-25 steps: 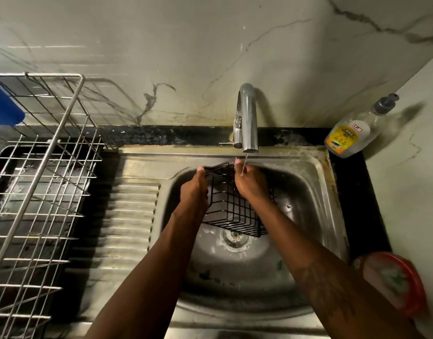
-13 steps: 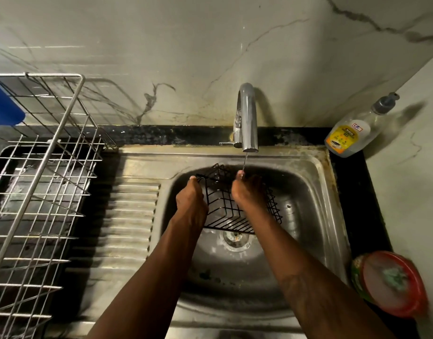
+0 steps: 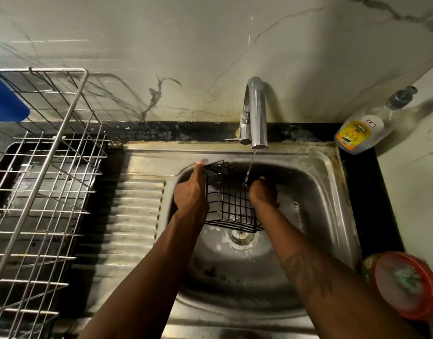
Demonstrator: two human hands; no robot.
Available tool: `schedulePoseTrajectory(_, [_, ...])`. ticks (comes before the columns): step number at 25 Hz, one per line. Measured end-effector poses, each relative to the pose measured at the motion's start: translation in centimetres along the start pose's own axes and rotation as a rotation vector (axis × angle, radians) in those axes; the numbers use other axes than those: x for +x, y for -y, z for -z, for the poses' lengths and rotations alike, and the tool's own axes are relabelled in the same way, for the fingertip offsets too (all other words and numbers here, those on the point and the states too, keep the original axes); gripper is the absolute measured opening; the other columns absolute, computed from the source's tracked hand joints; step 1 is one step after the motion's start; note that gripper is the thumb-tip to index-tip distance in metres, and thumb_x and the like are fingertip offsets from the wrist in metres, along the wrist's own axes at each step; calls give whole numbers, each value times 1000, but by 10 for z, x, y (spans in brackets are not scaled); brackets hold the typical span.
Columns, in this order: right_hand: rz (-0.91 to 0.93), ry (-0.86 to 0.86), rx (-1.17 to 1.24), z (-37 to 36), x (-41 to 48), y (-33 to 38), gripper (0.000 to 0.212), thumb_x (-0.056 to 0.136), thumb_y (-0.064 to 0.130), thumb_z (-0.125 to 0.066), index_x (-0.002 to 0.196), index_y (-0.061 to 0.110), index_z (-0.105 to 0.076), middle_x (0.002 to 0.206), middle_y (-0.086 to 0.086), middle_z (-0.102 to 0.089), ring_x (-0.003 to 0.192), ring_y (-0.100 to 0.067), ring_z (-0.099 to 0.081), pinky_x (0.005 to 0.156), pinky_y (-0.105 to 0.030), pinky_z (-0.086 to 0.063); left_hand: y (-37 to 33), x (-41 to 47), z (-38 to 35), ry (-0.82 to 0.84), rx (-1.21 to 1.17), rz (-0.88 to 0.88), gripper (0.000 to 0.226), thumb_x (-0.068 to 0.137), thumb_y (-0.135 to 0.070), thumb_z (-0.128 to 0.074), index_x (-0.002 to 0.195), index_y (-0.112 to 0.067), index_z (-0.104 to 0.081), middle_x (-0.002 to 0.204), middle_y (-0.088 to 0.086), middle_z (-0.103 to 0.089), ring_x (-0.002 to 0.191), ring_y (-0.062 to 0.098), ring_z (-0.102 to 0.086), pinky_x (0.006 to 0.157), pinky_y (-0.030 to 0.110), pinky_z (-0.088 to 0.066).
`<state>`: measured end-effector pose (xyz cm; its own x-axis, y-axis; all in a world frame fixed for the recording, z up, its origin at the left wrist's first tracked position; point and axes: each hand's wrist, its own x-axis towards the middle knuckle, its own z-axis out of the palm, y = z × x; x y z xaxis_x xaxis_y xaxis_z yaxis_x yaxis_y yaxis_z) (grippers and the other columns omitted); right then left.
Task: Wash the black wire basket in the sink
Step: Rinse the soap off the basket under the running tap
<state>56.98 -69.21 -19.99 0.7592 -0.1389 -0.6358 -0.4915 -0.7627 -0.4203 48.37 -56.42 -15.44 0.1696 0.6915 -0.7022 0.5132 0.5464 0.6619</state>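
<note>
Over the drain (image 3: 242, 237), mid sink (image 3: 320, 182), you've got the black wire basket (image 3: 231, 204) btwn both hands: left hand (image 3: 191, 194) wraps its left wall, right hand (image 3: 263, 192) curls on the right edge. Prob light, stiff, slippery wet, so hold the frame wires. Looks tipped, mouth toward the tap (image 3: 255, 113), long axis left-right imo.

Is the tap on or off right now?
On. A thin stream falls from the tap onto the black wire basket, beside the right hand.
</note>
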Motion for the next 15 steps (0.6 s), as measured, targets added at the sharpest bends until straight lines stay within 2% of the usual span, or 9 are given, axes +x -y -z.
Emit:
schedulePoseTrajectory(2, [-79,-21,78,2,11,-9,49,102,37,-23,125,14,-59,135,-22,-55,116,-36,-56,106,-52,-42,-5,-5,-6,-10,-23,-19,95,49,-88,-68,110,-15,-70,99,5,-73,88,26,-70,84,44,-60])
schedulePoseTrajectory(4, [-82,0,83,-4,-11,10,57,104,45,-19,146,15,-43,155,-20,-36,139,-39,-38,118,-55,-25,-8,-5,-7,-54,53,-25,95,55,-87,-64,117,-14,-68,105,8,-71,92,28,-68,87,45,-59])
schedulePoseTrajectory(6, [26,104,54,-7,-50,41,64,105,53,-13,159,19,-19,167,-11,-9,154,-34,-9,123,-58,-1,-10,-5,-4,-34,258,-63,74,76,-70,-65,127,-17,-63,113,12,-69,100,31,-67,91,43,-57])
schedulePoseTrajectory(8, [203,135,20,-14,-67,58,68,104,56,-13,161,19,-4,169,-9,3,155,-29,3,119,-59,8,-7,0,-1,45,117,-111,49,87,-50,-67,125,-18,-65,112,9,-72,100,26,-70,85,37,-59])
schedulePoseTrajectory(10, [260,124,-55,-12,-64,54,74,103,59,-15,161,14,-6,169,-10,-3,155,-29,-3,120,-59,4,-6,11,-1,128,-221,74,47,81,-47,-74,115,-15,-72,99,8,-77,91,22,-75,78,35,-61])
schedulePoseTrajectory(12, [296,75,-59,-4,-54,38,70,103,61,-25,156,15,-27,160,-16,-26,143,-33,-31,117,-54,-23,10,41,-6,181,-346,136,48,80,-43,-75,115,-10,-72,97,9,-78,89,23,-76,83,37,-61])
schedulePoseTrajectory(13, [325,-3,-6,1,-47,28,59,102,58,-34,145,18,-40,149,-17,-39,127,-32,-46,104,-46,-39,18,58,-11,149,-381,147,42,84,-41,-72,111,-8,-72,96,8,-78,89,21,-76,86,37,-61])
schedulePoseTrajectory(14, [331,-82,53,7,-38,21,47,101,51,-45,134,18,-47,139,-15,-46,113,-29,-53,89,-38,-43,15,56,-11,135,-396,152,36,88,-41,-69,104,-8,-71,96,7,-78,87,18,-75,88,34,-59])
schedulePoseTrajectory(15, [300,-135,104,13,-27,18,40,99,44,-53,127,15,-50,135,-15,-47,108,-29,-56,83,-35,-44,5,39,-4,130,-391,120,31,93,-39,-63,94,-9,-69,94,5,-77,80,13,-72,85,28,-58])
